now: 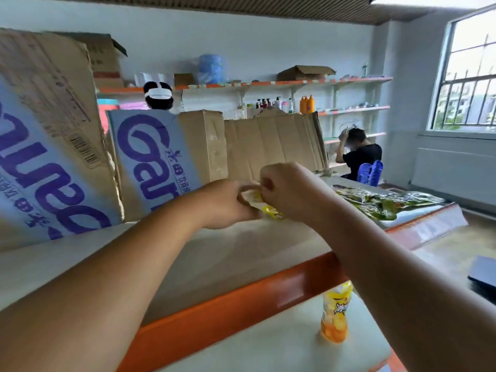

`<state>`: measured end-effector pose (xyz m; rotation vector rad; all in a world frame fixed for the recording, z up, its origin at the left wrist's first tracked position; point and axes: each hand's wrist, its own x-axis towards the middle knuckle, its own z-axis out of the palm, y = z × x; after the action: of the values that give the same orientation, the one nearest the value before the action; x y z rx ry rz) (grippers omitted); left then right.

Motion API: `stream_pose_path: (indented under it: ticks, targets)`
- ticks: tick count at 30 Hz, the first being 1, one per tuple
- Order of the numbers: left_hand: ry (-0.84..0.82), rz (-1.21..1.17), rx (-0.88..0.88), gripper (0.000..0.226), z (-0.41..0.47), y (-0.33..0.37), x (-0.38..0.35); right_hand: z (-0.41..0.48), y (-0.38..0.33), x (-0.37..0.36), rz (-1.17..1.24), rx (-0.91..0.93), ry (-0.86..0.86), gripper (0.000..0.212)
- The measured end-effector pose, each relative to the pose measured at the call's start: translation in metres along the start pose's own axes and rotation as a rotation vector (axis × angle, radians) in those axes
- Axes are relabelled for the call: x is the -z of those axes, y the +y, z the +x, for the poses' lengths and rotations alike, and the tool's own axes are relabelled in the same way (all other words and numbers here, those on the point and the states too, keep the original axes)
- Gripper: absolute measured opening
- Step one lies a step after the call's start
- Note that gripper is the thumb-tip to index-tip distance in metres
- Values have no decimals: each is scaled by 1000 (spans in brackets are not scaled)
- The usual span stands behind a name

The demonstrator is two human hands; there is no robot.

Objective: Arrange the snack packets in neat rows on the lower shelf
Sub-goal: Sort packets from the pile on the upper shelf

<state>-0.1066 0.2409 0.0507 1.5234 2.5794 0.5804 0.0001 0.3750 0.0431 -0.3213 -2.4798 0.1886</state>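
Both hands meet over the upper white shelf (214,253). My left hand (228,205) and my right hand (290,191) pinch the same small yellow and white snack packet (268,208), most of it hidden between the fingers. A heap of green snack packets (386,204) lies further right on this shelf. Below the orange shelf edge (241,304), the lower shelf (281,345) carries one upright yellow and orange packet (335,312).
Cardboard boxes with purple lettering (150,159) and flattened cardboard (273,146) stand along the back of the upper shelf. Two people are behind them, one by wall shelves with bottles (306,104). A window (467,76) is at right, a dark object (483,272) on the floor.
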Motion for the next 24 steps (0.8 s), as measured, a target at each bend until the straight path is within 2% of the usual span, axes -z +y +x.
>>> stream_pose_path:
  ticks: [3,4,7,10,11,14,15,17,20,22,24]
  targets:
    - [114,-92,-11,39,-2,1,6,17,-15,5,220,-69,40,10]
    - [136,-111,-4,46,-3,1,8,22,-19,5,288,-93,68,14]
    - [162,-130,37,90,-5,-1,12,31,-28,0,506,-200,80,23]
    - [159,-52,91,100,-5,-4,13,34,-27,-7,948,-370,-40,21]
    - [150,-31,101,100,-5,-5,13,36,-23,-10,953,-383,-56,20]
    - [101,82,162,100,-5,-13,14,44,-7,-14,427,-218,-69,19]
    - [71,138,178,101,-6,-16,14,46,-3,-11,255,-133,-121,20]
    - [26,211,206,101,-8,-20,13,50,4,-4,-48,13,-332,22]
    - [-24,278,245,96,-9,-22,14,47,6,3,-485,95,-699,32]
    - [-57,309,265,89,-8,-23,14,44,9,-1,-613,136,-786,37]
    - [-89,310,277,80,-8,-24,14,43,15,-4,-563,120,-790,41]
